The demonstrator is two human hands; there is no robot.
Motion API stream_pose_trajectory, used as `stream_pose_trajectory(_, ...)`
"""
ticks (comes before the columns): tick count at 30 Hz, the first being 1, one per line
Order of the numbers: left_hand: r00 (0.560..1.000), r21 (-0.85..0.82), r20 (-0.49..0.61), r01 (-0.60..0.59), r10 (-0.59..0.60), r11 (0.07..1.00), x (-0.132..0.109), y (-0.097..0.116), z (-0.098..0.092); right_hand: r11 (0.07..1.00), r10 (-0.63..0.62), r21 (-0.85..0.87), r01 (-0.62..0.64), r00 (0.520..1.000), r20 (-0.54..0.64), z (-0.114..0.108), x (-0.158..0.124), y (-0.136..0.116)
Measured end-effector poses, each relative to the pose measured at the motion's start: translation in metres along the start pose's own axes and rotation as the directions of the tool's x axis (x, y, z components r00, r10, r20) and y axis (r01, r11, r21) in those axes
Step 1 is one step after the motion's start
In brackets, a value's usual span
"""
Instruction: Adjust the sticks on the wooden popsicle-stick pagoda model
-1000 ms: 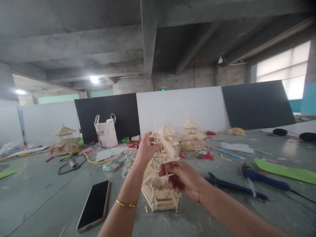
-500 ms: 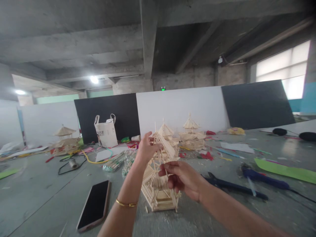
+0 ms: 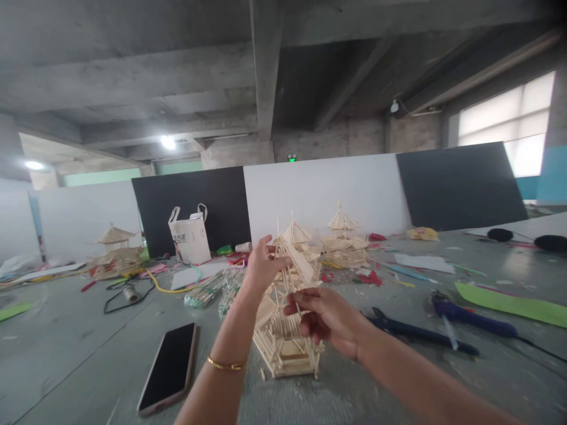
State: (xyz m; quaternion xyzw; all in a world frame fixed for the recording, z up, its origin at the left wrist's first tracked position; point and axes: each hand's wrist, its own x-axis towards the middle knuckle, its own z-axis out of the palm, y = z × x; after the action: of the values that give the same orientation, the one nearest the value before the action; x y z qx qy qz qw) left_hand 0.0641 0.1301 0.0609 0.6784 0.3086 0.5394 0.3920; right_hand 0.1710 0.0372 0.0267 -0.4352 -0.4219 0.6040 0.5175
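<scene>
In front of me stands a small pavilion model (image 3: 287,348) built from thin wooden sticks, with a pointed roof (image 3: 302,264) partly covered in sticks. My left hand (image 3: 263,268) reaches round the roof from the left, thumb and fingers closed on it near the top. At the roof's lower right edge, my right hand (image 3: 325,316) is closed in a pinch on a thin wooden stick that lies against the roof frame. The fingertips hide part of that stick. Just beyond the roof is another finished-looking stick pavilion (image 3: 296,230), partly covered by the one I hold.
A phone (image 3: 170,369) lies to my left. Rightward are a dark long-handled tool (image 3: 420,333) and a blue glue gun (image 3: 476,316) with a cord. Bagged stick bundles (image 3: 206,292), a spool (image 3: 131,294), a paper bag (image 3: 191,239) and more pavilions (image 3: 343,251) stand farther back.
Both hands hold nearly the same position on the model. The whole view has shifted very slightly; nothing was let go or taken up.
</scene>
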Motion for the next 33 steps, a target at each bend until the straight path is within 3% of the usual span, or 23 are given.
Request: stream_pose_trajectory(33,1.000,-0.024,-0.007,0.030,-0.031,0.999,-0.0028,0.0069,0.0008,1.000,0.005,-0.010,-0.004,0.999,0.049,0.0007,0.0018,-0.0010)
